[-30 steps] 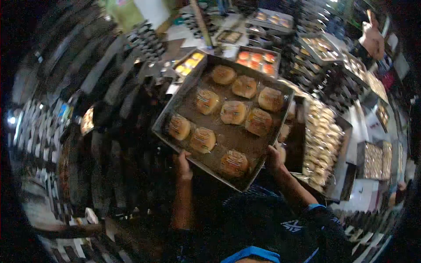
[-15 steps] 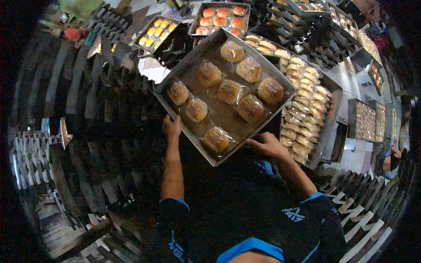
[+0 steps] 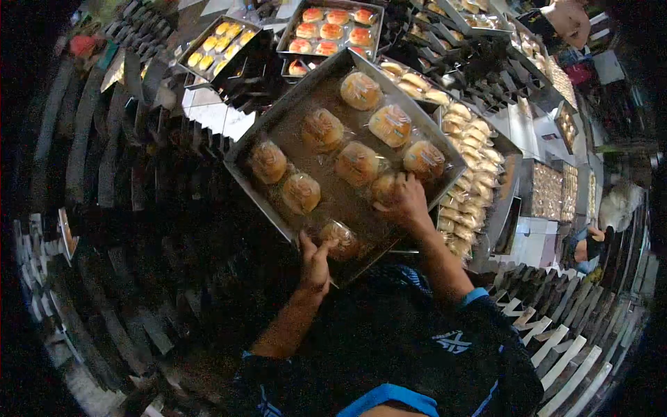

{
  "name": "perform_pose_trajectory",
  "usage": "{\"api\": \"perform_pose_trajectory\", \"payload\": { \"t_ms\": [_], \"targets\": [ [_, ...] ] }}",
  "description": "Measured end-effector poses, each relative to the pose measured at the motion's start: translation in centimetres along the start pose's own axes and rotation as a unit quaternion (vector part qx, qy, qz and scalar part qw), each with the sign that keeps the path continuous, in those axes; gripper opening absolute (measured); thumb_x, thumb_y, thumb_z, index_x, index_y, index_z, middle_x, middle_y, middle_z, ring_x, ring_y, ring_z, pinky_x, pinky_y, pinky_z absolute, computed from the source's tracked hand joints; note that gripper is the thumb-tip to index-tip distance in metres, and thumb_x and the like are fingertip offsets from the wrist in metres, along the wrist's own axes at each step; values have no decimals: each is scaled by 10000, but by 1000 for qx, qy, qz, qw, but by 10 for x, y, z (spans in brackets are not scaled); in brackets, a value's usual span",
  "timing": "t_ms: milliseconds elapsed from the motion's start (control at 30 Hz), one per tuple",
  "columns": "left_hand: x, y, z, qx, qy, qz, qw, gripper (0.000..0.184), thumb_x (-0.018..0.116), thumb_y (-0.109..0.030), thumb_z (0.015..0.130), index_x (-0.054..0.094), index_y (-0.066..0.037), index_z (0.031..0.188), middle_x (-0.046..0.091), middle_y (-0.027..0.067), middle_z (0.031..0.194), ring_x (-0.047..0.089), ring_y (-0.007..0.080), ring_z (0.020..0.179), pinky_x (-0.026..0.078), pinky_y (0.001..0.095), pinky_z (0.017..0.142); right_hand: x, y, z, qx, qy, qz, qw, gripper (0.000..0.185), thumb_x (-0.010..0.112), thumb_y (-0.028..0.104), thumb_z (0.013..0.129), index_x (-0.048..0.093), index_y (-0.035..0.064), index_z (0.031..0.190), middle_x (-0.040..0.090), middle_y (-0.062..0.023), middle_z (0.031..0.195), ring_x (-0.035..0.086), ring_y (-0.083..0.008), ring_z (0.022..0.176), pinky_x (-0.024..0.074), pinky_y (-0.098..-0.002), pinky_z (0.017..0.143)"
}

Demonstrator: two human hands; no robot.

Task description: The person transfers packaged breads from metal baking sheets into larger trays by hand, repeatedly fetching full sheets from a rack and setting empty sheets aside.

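Note:
A square metal baking tray [image 3: 265, 198] is tilted cornerwise in front of my chest, with several plastic-wrapped round buns [image 3: 358, 163] spread over it. My left hand [image 3: 317, 265] grips the tray's near left rim; its fingertips reach over the edge beside the nearest wrapped bun [image 3: 339, 240]. Inside the tray, my right hand [image 3: 406, 205] has its fingers closed around another wrapped bun [image 3: 384, 187], partly covering it. The tray's underside and whatever supports it are hidden.
Beyond the tray are a tray of yellow-topped buns [image 3: 221, 45] and a tray of red-topped buns [image 3: 333, 31]. Wrapped long rolls [image 3: 472, 160] fill a large tray on the right. More filled trays [image 3: 549, 191] lie farther right, near another person's arm [image 3: 590, 243].
My right hand has left the tray's near right edge and come down on a bun inside. My left hand has slid along the rim toward the near corner.

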State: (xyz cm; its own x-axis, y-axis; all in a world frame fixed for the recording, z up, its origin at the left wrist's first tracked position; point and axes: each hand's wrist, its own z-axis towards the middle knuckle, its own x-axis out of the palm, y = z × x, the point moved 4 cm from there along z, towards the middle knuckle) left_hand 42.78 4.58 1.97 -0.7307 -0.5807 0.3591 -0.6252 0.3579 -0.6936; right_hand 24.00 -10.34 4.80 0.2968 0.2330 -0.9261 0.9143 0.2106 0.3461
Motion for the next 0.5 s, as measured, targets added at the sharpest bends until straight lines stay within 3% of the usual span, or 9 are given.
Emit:
{"api": "perform_pose_trajectory", "payload": {
  "t_ms": [67,100,133,233,300,333,400,433,500],
  "targets": [
    [3,-7,15,74,14,118,990,745,640,-91,741,258,8,1373,335,166,1395,287,283,1305,198,389,1093,6,-5,-1,-37,-23,17,999,782,760,414,648,380,-29,1168,549,-255,977,539,-434,934,448,-463,809],
    [20,-19,8,29,98,123,987,937,652,-290,823,7,65,1404,54,212,1482,65,326,1375,79,447,1108,6,-3,1,-20,22,73,997,777,767,382,650,369,-33,1172,560,-248,973,551,-434,915,464,-452,790],
    [23,-14,5,31,103,133,985,937,652,-290,823,7,65,1404,54,212,1482,65,326,1375,79,447,1108,4,0,1,-2,62,131,989,774,775,351,652,357,-37,1175,571,-241,969,563,-434,896,480,-442,771],
    [3,18,18,48,-73,423,902,986,653,-358,826,-21,78,1397,114,240,1461,129,341,1359,158,428,1097,-53,4,-15,81,66,170,980,690,765,289,687,387,-28,1169,596,-199,964,610,-361,862,507,-393,736],
    [19,12,19,22,-47,347,937,1018,680,-374,801,-11,83,1394,148,243,1447,169,338,1345,181,414,1091,-92,-7,-27,39,0,255,966,643,747,264,713,404,-25,1175,598,-166,987,608,-303,883,500,-366,760],
    [27,9,15,-13,-22,269,963,1050,706,-389,777,0,88,1390,181,246,1433,208,335,1330,204,401,1084,-104,-17,-34,3,-56,339,939,598,730,239,740,421,-21,1181,600,-133,1009,607,-246,905,492,-339,784],
    [49,6,13,-62,-116,341,931,1091,755,-398,726,34,95,1379,249,236,1402,282,310,1294,259,384,1058,-98,-41,-39,52,-34,584,809,499,680,129,798,417,5,1203,607,-104,1044,605,-200,914,483,-318,805],
    [59,7,16,-12,-106,317,942,1013,769,-358,715,125,75,1365,334,213,1359,343,293,1256,287,382,1042,-89,-57,-42,80,-15,657,750,507,649,113,824,398,8,1252,565,-65,1123,562,-156,966,457,-299,857],
    [68,20,32,50,-105,296,948,938,784,-318,703,217,55,1351,418,190,1317,404,277,1218,315,380,1026,-85,-77,-50,97,-15,701,706,514,637,102,827,390,4,1267,555,-74,1139,543,-148,1004,442,-298,880]
  ]
}}
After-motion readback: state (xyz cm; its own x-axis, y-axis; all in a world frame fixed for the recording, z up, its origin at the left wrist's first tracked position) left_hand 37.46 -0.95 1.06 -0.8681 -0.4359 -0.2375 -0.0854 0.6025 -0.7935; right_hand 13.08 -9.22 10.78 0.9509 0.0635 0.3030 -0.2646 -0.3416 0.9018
